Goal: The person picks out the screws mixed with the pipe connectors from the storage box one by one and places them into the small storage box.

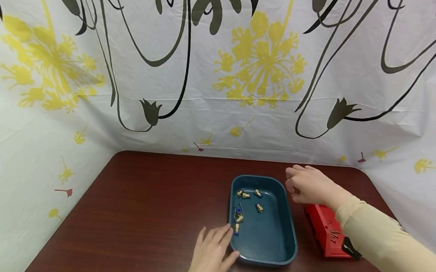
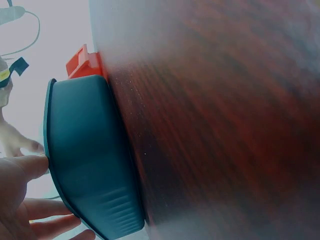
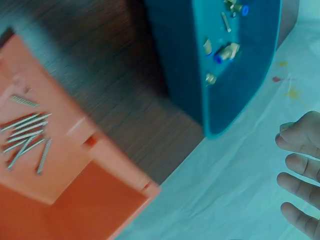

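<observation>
Nearest the onlooker, the person's left hand (image 1: 211, 253) lies flat on the dark wooden table (image 1: 140, 215), fingers straight and spread, fingertips against the near left corner of the teal tray (image 1: 267, 249). It steadies the tray and grips nothing; the left wrist view confirms fingers at the tray's outer wall.

Inside the tray, along its left and far part, lie several small brass fittings (image 1: 249, 205), some with blue ends, and what appears to be a thin pin among them, though the view is too coarse to be sure.

Just right of the tray sits a red box (image 1: 323, 234), open, holding a cluster of small metal springs or screws (image 1: 334, 234); the right wrist view is blurred, so which they are cannot be settled.

Farther back, the right hand (image 1: 307, 186) hovers above the tray's far right corner, sleeve over the red box. Its fingers are loosely curled; nothing is seen between them.

Behind all stands a white curtain (image 1: 222, 69) with yellow and black flowers.

Risks, as judged: the sleeve passes close over the red box and could drag it or scatter its contents. The fittings are small and round-bodied; a loose pinch may drop one and let it roll off the table.
</observation>
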`<move>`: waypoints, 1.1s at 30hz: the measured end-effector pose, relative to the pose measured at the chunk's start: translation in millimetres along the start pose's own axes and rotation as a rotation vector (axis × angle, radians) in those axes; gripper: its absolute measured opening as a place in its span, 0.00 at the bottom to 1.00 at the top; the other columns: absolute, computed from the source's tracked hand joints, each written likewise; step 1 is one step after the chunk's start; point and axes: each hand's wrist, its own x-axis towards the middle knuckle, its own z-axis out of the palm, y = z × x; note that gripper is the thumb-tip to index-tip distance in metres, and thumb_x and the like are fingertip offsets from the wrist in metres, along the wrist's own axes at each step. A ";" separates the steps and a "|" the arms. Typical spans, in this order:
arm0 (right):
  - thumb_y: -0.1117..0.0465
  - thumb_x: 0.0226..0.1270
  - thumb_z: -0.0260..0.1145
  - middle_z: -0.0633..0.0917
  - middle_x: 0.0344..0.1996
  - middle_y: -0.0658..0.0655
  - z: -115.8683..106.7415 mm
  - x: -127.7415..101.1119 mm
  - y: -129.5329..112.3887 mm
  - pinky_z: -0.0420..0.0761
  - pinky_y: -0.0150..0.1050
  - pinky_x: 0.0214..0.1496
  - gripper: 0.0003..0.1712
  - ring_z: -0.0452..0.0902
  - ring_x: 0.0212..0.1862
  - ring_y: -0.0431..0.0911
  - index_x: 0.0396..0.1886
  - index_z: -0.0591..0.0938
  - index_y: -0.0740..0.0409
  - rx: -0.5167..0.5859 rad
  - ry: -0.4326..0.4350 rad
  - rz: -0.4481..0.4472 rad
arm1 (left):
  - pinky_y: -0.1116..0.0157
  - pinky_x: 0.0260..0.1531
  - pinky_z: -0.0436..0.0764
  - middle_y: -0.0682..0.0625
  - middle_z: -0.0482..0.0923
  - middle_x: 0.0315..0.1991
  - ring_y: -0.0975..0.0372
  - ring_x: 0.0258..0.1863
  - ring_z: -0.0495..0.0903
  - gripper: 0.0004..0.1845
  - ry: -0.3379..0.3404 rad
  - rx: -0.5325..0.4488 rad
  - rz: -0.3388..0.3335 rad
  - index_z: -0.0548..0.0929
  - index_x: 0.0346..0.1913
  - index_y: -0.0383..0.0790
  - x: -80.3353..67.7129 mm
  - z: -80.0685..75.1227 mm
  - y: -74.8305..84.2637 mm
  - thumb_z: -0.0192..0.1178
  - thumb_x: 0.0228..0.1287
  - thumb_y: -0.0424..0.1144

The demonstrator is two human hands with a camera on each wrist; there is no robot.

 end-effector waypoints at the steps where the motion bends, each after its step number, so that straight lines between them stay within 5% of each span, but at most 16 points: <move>1: 0.61 0.38 0.69 0.65 0.21 0.43 0.4 3.7 -1.9 0.64 0.36 0.25 0.14 0.63 0.28 0.41 0.10 0.72 0.42 0.005 0.000 -0.007 | 0.44 0.47 0.62 0.50 0.70 0.53 0.58 0.49 0.69 0.28 0.000 0.000 0.000 0.76 0.54 0.41 0.1 0.1 0.1 0.56 0.55 0.56; 33: 0.56 0.45 0.70 0.71 0.34 0.47 39.7 80.4 -56.3 0.69 0.41 0.32 0.05 0.62 0.35 0.43 0.22 0.81 0.41 0.073 -0.043 -0.146 | 0.44 0.46 0.64 0.52 0.70 0.53 0.58 0.49 0.69 0.27 0.054 0.031 0.042 0.76 0.53 0.42 -1.7 0.4 -1.9 0.56 0.55 0.56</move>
